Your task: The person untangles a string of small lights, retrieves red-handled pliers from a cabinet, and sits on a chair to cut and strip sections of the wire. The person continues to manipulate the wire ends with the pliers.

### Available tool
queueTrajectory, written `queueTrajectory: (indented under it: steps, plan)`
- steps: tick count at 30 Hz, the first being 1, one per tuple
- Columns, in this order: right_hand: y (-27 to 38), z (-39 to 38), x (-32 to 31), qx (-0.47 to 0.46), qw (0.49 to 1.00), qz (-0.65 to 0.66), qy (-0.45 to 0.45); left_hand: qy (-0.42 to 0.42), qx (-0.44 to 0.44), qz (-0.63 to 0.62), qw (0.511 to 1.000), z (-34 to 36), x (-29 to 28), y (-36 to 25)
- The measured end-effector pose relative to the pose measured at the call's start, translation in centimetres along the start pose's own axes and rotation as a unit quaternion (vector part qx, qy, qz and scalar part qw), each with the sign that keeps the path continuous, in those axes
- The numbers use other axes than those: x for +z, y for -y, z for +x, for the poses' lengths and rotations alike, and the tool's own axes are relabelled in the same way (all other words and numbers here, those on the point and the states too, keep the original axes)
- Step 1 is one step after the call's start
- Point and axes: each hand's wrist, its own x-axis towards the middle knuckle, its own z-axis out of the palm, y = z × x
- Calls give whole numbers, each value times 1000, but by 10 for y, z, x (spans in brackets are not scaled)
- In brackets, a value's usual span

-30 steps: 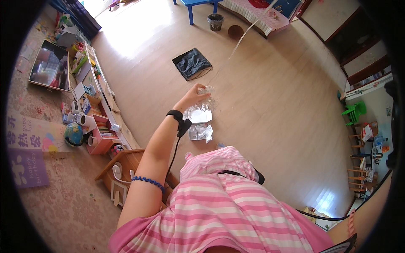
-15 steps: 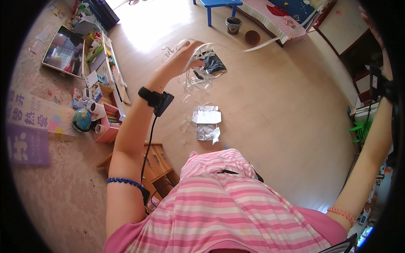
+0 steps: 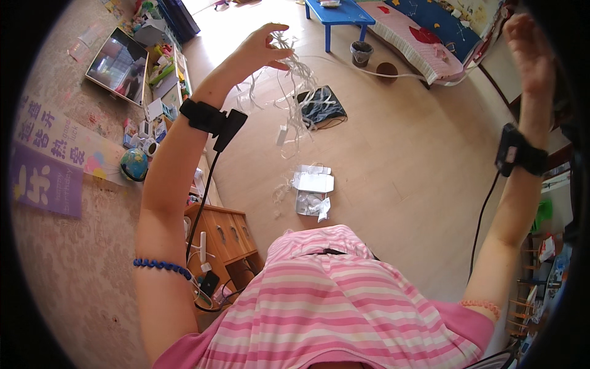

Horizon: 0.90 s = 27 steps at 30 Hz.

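Bright daylight comes from the far left edge of the floor (image 3: 405,190), bleaching it white; the rest is softly lit. Reflections cover the dark screen (image 3: 117,66). The right hand (image 3: 528,54) looks dim and slightly blurred. Fisheye curvature bends the margins, which fade to black.

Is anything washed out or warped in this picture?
Head view: glare whitens the floor beyond the left hand; head view: wide-lens distortion bends the scene toward its black border; head view: the pale strands are too fine to tell apart.
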Motion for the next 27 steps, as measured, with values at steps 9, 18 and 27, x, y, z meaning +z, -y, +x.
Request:
queueTrajectory:
  steps: [9,18,27]
  plan:
    - [-247,-83,69,237,948,-147,-156,-151,78,-96,981,17,12,-56]
    - [-364,-19,146,-29,796,-568,-208,-147,65,-5,987,13,19,-91]
    - [-337,-76,129,146,905,-373,-144,-311,163,-52,935,7,-77,-29]
